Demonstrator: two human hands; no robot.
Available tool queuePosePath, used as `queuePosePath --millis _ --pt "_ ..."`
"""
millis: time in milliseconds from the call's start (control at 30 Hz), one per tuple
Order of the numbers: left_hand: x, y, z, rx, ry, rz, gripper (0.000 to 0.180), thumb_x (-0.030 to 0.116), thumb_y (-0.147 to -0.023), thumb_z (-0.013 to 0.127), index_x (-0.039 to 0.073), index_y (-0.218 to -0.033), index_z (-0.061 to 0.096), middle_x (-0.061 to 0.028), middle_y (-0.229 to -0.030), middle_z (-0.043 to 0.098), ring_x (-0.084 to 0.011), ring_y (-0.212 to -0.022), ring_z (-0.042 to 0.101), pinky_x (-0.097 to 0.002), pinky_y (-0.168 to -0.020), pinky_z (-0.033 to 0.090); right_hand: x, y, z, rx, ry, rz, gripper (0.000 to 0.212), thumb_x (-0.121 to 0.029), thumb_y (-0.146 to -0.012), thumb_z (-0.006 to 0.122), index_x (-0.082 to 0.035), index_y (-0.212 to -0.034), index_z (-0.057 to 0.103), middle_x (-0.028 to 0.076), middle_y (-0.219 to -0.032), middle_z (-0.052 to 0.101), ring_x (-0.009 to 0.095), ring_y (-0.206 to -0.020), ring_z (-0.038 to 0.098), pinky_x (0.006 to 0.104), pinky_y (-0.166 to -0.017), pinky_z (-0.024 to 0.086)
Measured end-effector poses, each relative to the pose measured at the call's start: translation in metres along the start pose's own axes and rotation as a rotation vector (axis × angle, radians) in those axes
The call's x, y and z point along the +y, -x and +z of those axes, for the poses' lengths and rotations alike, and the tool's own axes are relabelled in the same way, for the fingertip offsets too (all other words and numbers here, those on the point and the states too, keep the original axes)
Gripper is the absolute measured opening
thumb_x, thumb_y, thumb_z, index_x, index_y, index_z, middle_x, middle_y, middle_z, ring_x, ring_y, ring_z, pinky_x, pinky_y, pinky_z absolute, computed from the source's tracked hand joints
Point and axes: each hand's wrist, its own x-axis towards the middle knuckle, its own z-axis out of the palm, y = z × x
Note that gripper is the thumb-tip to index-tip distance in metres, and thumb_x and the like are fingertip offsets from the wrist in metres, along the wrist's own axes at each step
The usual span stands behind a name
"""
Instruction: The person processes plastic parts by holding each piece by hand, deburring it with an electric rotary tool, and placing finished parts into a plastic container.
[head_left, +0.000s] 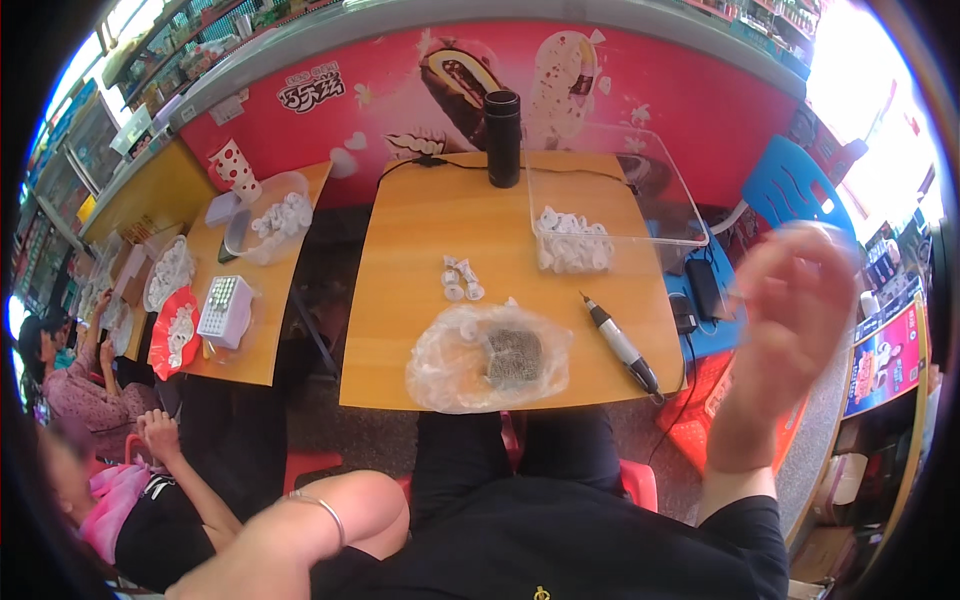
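My right hand [795, 320] is raised beside the right edge of the table, its fingers smeared by motion; nothing shows in it. At the lower left, my left hand [375, 505] is bent inward near my lap below a silver bangle [332, 515], its fingers hidden. In front of me on the wooden table [400, 240] lies a crumpled clear plastic bag [445, 360] around a grey, finely textured block [514, 358]. To its right rests a grey and black pen-shaped tool [622, 345]. Beyond the bag sit several small white plastic-looking pieces [462, 280].
A clear plastic box [660, 190] holds white pieces [572, 240] near a black flask [503, 140]. Blue [795, 185] and red [690, 420] plastic seats stand at right. Another person [150, 510] sits at left, near a second table [265, 340] with tubs and a white rack [227, 312].
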Motion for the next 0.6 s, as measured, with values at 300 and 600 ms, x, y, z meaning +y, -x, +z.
queuePosePath --millis 300,600 --pt "-0.009 0.132 -0.007 0.181 -0.774 -1.131 0.031 0.020 -0.071 0.080 0.004 -0.095 0.068 -0.0081 -0.089 0.067 -0.0254 -0.082 0.063 -0.0389 -0.081 0.049 0.094 0.110 0.004 -0.805 0.438 0.480 0.040 -0.014 -0.078 0.068 -0.004 -0.116 0.058 0.015 -0.107 0.059 0.029 -0.098 0.058 0.0354 -0.082 0.048" --pt "-0.079 0.256 -0.038 -0.100 -1.269 -1.390 0.014 0.009 -0.075 0.070 0.007 -0.089 0.066 -0.0065 -0.087 0.061 -0.0257 -0.081 0.060 -0.0362 -0.071 0.048 0.160 0.198 -0.029 -0.558 0.940 0.745 0.063 -0.019 -0.071 0.074 -0.002 -0.126 0.048 0.019 -0.117 0.052 0.038 -0.111 0.048 0.0433 -0.096 0.040"
